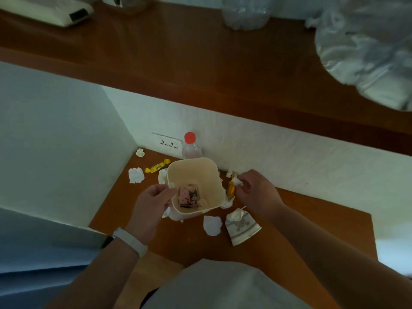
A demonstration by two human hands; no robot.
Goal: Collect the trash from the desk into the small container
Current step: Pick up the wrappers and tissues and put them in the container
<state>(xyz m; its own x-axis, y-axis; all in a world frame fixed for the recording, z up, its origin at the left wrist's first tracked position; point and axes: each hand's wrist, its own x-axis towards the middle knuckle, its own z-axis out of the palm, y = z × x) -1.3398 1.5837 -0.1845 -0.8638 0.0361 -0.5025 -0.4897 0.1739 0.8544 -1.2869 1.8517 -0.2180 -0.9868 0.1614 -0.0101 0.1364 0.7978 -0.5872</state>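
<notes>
A small cream container (211,175) stands on the brown desk (301,224), with a pink cartoon wrapper (188,196) lying inside it. My left hand (151,204) grips the container's near left rim. Just right of the container, my right hand (256,188) pinches a small white paper scrap (236,181) above an orange wrapper (231,188). Crumpled white tissues lie at the left (135,175), in the back corner (140,152) and in front (212,225). A yellow candy wrapper (157,167) lies left of the container. A crushed paper cup (242,229) lies near the front right.
A clear bottle with a red cap (190,147) stands against the white wall behind the container, beside a wall socket (167,142). A wooden shelf (178,63) above holds plastic bags. White walls close the desk's left and back sides.
</notes>
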